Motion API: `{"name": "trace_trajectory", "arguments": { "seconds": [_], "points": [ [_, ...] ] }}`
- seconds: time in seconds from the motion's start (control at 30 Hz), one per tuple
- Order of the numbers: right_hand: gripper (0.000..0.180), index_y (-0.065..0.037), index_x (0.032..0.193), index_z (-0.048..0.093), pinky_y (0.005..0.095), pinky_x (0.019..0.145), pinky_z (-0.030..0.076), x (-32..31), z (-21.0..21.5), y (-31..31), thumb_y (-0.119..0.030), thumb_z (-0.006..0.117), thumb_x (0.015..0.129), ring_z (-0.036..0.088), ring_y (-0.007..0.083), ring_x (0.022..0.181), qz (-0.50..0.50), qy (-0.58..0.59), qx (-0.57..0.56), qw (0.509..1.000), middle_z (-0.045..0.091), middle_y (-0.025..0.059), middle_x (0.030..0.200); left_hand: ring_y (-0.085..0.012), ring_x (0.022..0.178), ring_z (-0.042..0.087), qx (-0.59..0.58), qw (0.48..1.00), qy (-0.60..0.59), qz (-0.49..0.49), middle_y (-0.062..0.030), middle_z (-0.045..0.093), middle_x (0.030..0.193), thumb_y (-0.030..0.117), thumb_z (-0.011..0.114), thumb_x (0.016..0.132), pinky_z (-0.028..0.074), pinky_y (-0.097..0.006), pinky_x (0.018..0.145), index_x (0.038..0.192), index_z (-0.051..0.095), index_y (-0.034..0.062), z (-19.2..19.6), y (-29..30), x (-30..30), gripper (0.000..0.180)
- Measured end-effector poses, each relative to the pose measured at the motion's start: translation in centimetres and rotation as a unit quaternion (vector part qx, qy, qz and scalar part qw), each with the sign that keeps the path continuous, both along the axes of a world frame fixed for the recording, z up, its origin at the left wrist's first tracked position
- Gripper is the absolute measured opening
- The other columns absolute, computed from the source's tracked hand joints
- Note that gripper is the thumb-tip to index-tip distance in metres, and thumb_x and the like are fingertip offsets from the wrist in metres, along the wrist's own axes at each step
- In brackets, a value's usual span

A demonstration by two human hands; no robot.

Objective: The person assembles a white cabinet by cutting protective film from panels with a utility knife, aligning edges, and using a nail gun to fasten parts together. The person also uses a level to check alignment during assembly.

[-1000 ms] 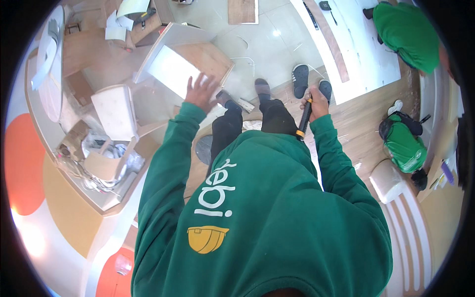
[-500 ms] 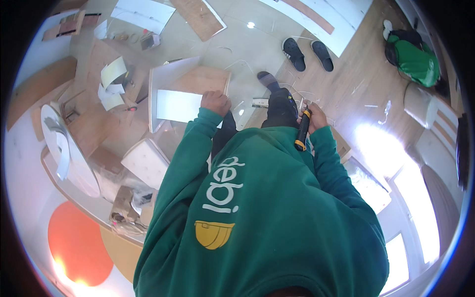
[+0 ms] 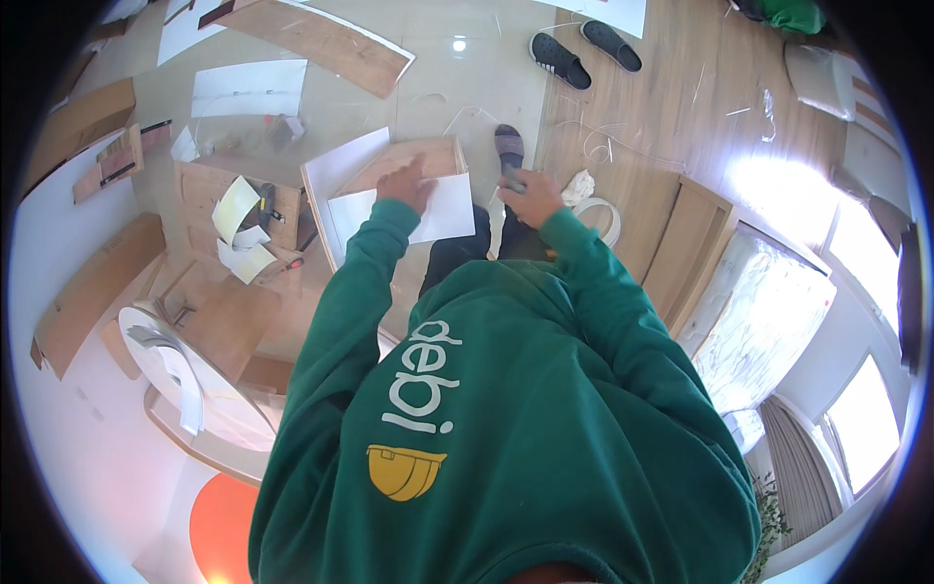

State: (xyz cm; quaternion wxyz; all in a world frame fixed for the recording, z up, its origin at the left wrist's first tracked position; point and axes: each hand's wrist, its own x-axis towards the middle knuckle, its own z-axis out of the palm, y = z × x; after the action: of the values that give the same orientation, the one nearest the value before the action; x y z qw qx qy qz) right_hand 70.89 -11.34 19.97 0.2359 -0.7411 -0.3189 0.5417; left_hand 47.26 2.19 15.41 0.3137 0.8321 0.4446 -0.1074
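Observation:
My left hand point(image 3: 403, 185) lies on a small open box of white and bare wood panels. Its fingers reach onto the bare wood panel point(image 3: 394, 165), and the white front panel point(image 3: 443, 209) is below them. My right hand point(image 3: 533, 198) is closed just right of the box, above my socked foot. A short grey end pokes from its fingers, and an orange bit shows beside the wrist. This fits the black and orange utility knife seen earlier, now mostly hidden by the hand.
A white roll of strip point(image 3: 605, 222) and crumpled white paper point(image 3: 579, 187) lie to my right, near a wooden cabinet point(image 3: 691, 243). Black clogs point(image 3: 561, 61) sit ahead. Leftward stands a wooden box point(image 3: 204, 190) with curled sheets and a drill-like tool point(image 3: 266, 206). Thin offcuts litter the floor.
My right hand has moved left and forward from my side to beside the box. My left hand has shifted onto the wood panel. The view has turned, and the box's white panel sits more tilted.

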Motion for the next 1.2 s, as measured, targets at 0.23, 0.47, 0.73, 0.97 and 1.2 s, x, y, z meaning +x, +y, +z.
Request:
{"name": "trace_trajectory", "arguments": {
  "seconds": [0.23,0.47,0.73,0.97,1.2],
  "points": [
    [0.028,-0.006,0.102,0.07,0.0418,0.08,0.048,-2.2,-4.5,4.8,-0.026,0.067,0.083,0.063,0.0354,0.089,0.092,-0.086,0.112,0.986,0.065,0.0176,0.091,-0.0286,0.109,0.058,0.054,0.994,-0.087,-0.024,-0.0088,0.066,0.113,0.032,0.067,0.084,0.039,-0.048,0.098,0.113,0.065,0.0126,0.3,-1.1,-0.9,0.035],
    [0.034,-0.002,0.102,0.064,0.0406,0.081,0.049,-1.2,-3.6,3.2,-0.033,0.062,0.087,0.063,0.0345,0.089,0.048,-0.076,0.065,0.994,0.065,0.0176,0.091,-0.0288,0.107,0.059,0.033,0.995,-0.088,-0.017,-0.0084,0.066,0.111,0.03,0.069,0.082,0.041,-0.046,0.093,0.108,0.067,0.0119,0.6,-1.0,-1.5,0.032],
    [0.028,-0.002,0.11,0.055,0.0389,0.072,0.053,-2.4,-4.4,-0.7,-0.024,0.052,0.091,0.067,0.0295,0.079,-0.279,0.078,-0.113,0.95,0.066,0.0227,0.089,-0.0333,0.099,0.061,-0.046,0.997,-0.035,-0.059,-0.0129,0.067,0.105,0.032,0.071,0.079,0.046,-0.044,0.087,0.102,0.068,0.007,0.2,-1.5,4.9,0.035],
    [0.025,-0.003,0.102,0.07,0.0314,0.074,0.051,-6.3,-4.1,-2.1,-0.021,0.07,0.085,0.068,0.0219,0.082,-0.247,-0.062,0.12,0.96,0.07,0.0116,0.09,-0.0332,0.106,0.059,-0.03,0.978,-0.182,-0.099,-0.0144,0.065,0.109,0.026,0.07,0.079,0.044,-0.043,0.093,0.112,0.065,0.0087,0.1,-1.4,3.5,0.037],
    [0.016,-0.008,0.095,0.072,0.0371,0.072,0.052,-8.3,-6.0,0.5,-0.019,0.069,0.084,0.066,0.0306,0.083,-0.243,-0.168,0.212,0.932,0.068,0.0114,0.092,-0.0376,0.132,0.037,0.071,0.99,-0.034,-0.117,-0.015,0.045,0.14,0.029,0.076,0.073,0.032,-0.053,0.106,0.134,0.049,0.0144,4.2,-1.2,-6.1,0.068]
  ]
}}
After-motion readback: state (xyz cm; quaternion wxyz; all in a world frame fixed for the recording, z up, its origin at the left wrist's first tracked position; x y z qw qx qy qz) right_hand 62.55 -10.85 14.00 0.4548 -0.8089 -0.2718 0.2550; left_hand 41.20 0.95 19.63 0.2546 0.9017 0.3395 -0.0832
